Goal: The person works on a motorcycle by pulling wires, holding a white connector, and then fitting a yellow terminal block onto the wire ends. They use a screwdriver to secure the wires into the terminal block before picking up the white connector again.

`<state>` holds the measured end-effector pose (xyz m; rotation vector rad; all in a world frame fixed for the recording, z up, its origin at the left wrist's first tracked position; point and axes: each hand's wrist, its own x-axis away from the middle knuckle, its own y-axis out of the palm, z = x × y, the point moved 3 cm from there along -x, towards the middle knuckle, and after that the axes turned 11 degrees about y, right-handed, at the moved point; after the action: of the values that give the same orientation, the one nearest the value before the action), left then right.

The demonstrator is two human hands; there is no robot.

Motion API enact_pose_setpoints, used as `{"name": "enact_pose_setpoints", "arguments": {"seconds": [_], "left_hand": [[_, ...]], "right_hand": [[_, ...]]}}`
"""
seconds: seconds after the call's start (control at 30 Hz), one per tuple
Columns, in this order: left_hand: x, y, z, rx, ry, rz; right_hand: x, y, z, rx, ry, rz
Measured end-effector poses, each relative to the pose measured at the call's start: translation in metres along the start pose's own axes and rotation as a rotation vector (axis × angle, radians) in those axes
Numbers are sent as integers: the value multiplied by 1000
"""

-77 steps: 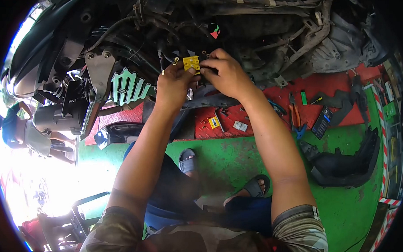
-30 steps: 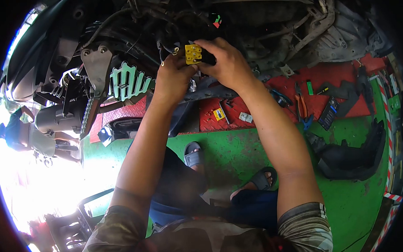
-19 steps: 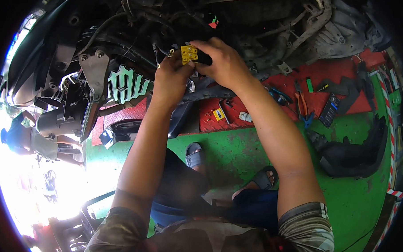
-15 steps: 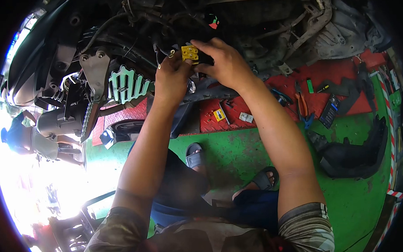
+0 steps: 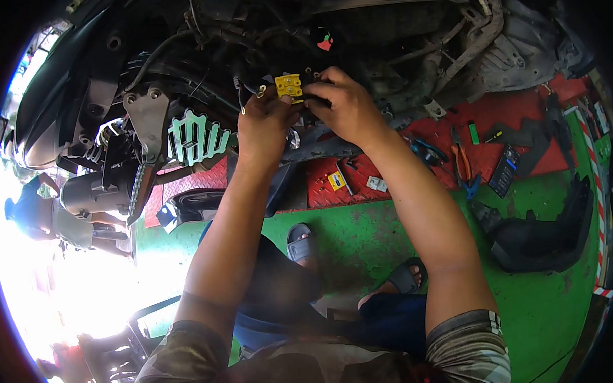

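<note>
My left hand (image 5: 264, 129) pinches a small yellow block with metal screw terminals (image 5: 288, 86), its thumb on the lower edge. Two brass-coloured ring terminals (image 5: 261, 92) on dark leads stick out beside the left fingers. My right hand (image 5: 344, 109) is closed just right of the block, thumb and index finger curled toward its edge. What lies between the right fingers is hidden. Small brass-coloured rings (image 5: 312, 72) show above the right index finger. Both hands are in front of the dark, stripped underside of a motorbike (image 5: 247, 41).
A red platform (image 5: 414, 181) carries a small yellow box (image 5: 336, 181), orange-handled pliers (image 5: 461, 162), a black bit case (image 5: 503, 171) and a green piece (image 5: 474, 133). A black plastic cover (image 5: 544, 237) lies on the green floor. Another person (image 5: 40, 207) stands at far left.
My right fingers have drawn back slightly from the top of the yellow block to its right side. Small rings now show above them. My left hand keeps hold of the block.
</note>
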<state>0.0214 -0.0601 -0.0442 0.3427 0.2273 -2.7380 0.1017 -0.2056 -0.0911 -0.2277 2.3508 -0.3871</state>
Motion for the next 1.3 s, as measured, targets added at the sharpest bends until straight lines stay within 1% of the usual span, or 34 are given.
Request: {"name": "enact_pose_setpoints", "arguments": {"seconds": [0.07, 0.13, 0.2, 0.23, 0.3, 0.37, 0.43, 0.5, 0.57, 0.63, 0.7, 0.83, 0.9, 1.03, 1.1, 1.23, 1.3], "left_hand": [[-1, 0, -3, -3, 16, 8], [-1, 0, -8, -4, 31, 16], [-3, -1, -8, -184, 131, 53], [-3, -1, -12, -186, 131, 49], [-3, -1, -11, -499, 361, 130], [-6, -7, -12, -440, 326, 115], [-5, -6, -2, -380, 292, 98], [1, -7, 10, -300, 184, 80], [5, -10, 19, -308, 172, 47], [9, -12, 26, -317, 160, 19], [10, -11, 28, -420, 90, -97], [11, -11, 22, -404, 114, -106], [12, -12, 26, -399, 180, -78], [15, -13, 32, -357, 156, -35], [12, -15, 30, -468, 144, -130], [11, -17, 30, -482, 120, -141], [11, -15, 30, -409, 120, -143]], "right_hand": [[-1, 0, 2, -20, -6, -44], [-1, 2, 4, -34, -5, -27], [-1, 3, 5, -50, -6, -7], [-1, 4, 6, -63, 23, -10], [-3, 3, 7, -77, 53, -11], [-4, -1, 11, -162, 113, -42], [-3, -2, 12, -171, 124, -31], [-3, -4, 12, -183, 132, -24], [-3, -5, 12, -127, 142, -60], [-4, -5, 13, -143, 147, -67], [-4, -5, 13, -156, 151, -75], [-4, -5, 14, -155, 153, -84], [-4, -5, 14, -159, 167, -94], [-5, -5, 13, -173, 158, -89], [-5, -6, 11, -186, 153, -91], [-5, -7, 8, -164, 170, -104], [-5, -7, 8, -159, 168, -101]]}}
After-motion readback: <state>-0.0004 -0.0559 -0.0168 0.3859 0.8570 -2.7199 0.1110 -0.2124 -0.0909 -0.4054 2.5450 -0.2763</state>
